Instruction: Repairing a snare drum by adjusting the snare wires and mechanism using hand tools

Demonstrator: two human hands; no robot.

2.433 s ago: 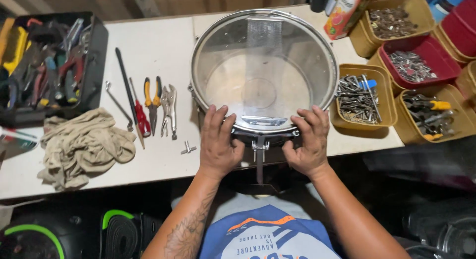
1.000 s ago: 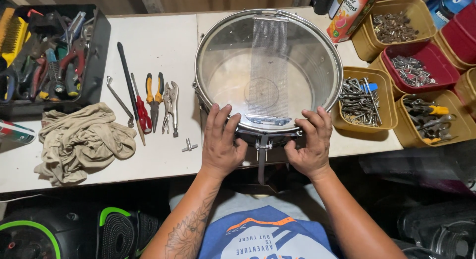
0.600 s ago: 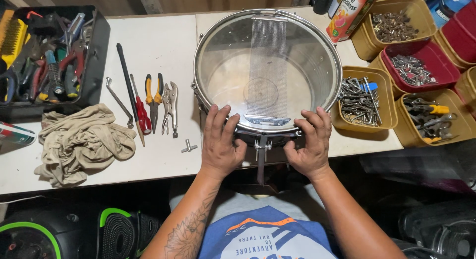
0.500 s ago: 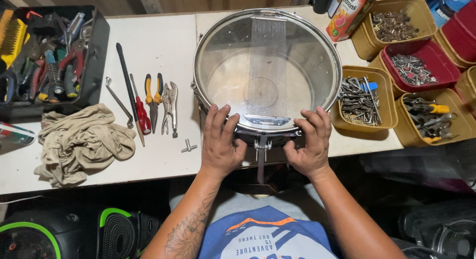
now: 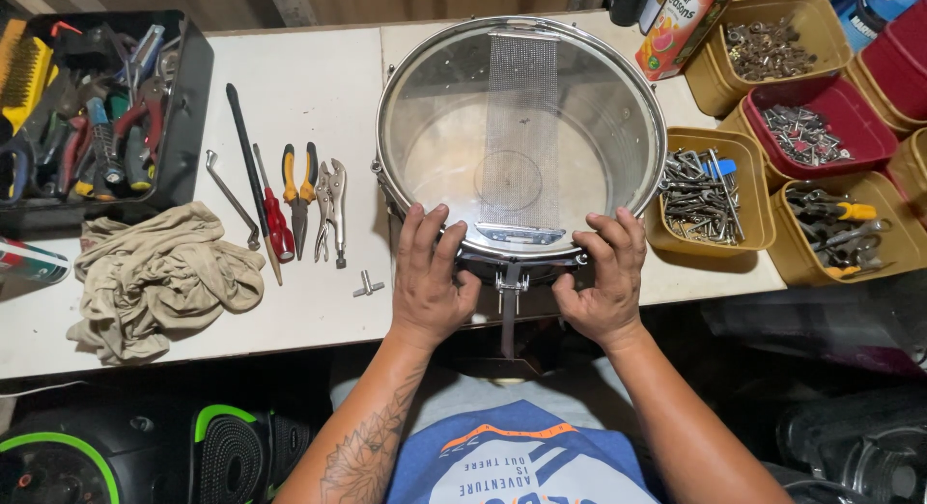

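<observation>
A snare drum (image 5: pixel 435 137) with a chrome rim and a clear head lies bottom up on the white workbench (image 5: pixel 319 98), its strip of snare wires (image 5: pixel 519 127) running down the middle. My left hand (image 5: pixel 429 277) grips the drum's near rim on the left of the strainer lever (image 5: pixel 508 290). My right hand (image 5: pixel 603 277) grips the same rim on the right, fingers over the hoop. Both thumbs press near the strainer.
A small drum key (image 5: pixel 368 286) lies left of my left hand. Pliers (image 5: pixel 299 190), locking pliers (image 5: pixel 333 205), a red screwdriver (image 5: pixel 273 214) and a beige rag (image 5: pixel 159 277) lie further left, beside a black tool tray (image 5: pixel 183 127). Yellow and red bins (image 5: pixel 710 200) of hardware stand to the right.
The hands stay on the near rim of the drum. The view has shifted slightly; the drum has not visibly moved.
</observation>
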